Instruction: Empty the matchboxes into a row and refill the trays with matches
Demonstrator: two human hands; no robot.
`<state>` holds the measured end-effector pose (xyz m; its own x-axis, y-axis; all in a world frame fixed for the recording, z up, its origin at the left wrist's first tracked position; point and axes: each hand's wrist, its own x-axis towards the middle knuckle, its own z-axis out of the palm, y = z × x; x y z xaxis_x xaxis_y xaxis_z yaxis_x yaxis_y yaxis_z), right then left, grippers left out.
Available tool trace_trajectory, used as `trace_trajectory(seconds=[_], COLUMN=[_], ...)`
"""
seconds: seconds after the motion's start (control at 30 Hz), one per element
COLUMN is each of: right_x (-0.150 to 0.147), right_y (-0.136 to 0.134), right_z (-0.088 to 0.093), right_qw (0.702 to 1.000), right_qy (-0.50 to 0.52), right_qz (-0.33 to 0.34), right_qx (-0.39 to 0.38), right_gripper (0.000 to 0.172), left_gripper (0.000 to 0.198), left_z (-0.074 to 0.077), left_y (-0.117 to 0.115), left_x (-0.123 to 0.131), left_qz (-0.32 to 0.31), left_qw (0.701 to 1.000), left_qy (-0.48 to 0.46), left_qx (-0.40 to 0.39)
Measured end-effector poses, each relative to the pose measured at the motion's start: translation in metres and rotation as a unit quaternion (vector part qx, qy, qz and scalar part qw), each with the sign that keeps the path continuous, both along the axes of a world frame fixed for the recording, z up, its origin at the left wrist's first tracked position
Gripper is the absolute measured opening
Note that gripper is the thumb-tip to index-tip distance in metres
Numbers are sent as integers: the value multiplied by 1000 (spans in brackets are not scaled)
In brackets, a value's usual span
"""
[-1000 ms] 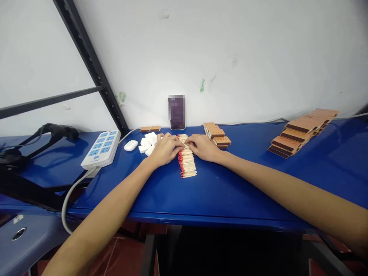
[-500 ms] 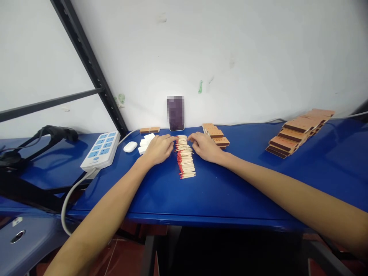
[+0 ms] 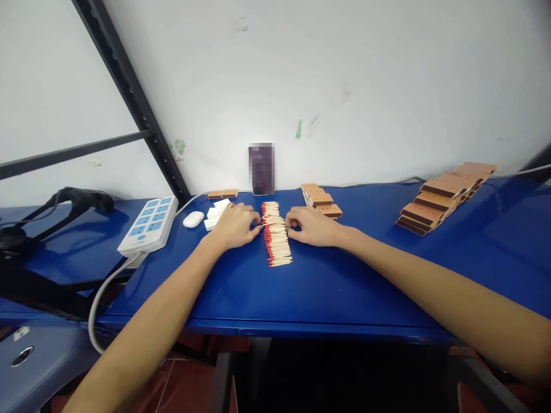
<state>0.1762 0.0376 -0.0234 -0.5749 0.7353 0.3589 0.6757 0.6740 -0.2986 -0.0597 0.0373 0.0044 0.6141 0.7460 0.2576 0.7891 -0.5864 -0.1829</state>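
Matches (image 3: 278,241): row on table (image 3: 258,298), red heads left.
Left hand (image 3: 236,225): curled beside heads; grip unclear.
Right hand (image 3: 315,226): curled opposite; grip unclear.

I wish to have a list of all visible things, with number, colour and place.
Table: one, blue, middle
Wall: one, white, behind
Matches: many, pale with red heads, centre
Matchbox pair: two, tan and brown, by wall
Matchbox cluster: several, tan and brown, right of matches
Matchbox stack: many, tan and brown, far right
Box-like pieces: several, white, left of matches
Phone: one, dark, against wall
Earbud case: one, white, left
Power strip: one, white and blue, left
Strapped device: one, black, far left
Frame: one, black, left
Stool: one, blue-grey, lower left
Floor tiles: several, red-brown, below
Left hand: one, bare, left of matches
Right hand: one, bare, right of matches
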Motion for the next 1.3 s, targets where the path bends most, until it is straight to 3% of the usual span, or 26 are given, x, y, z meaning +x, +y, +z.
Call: trace_trajectory(seconds=[0.67,1.3], right_x=[1,-3], right_y=[8,8], right_z=[-3,-4], right_qw=[1000,996], right_qy=[23,82], right_qz=[-6,-36], right_qx=[-9,25], right_gripper=[9,11], left_gripper=[20,22], left_z=[-3,-10], left_y=[0,6], left_x=[6,14], left_qz=[-21,-19], left_qw=[1000,997], left_qy=[1,-69], left_qx=[17,14])
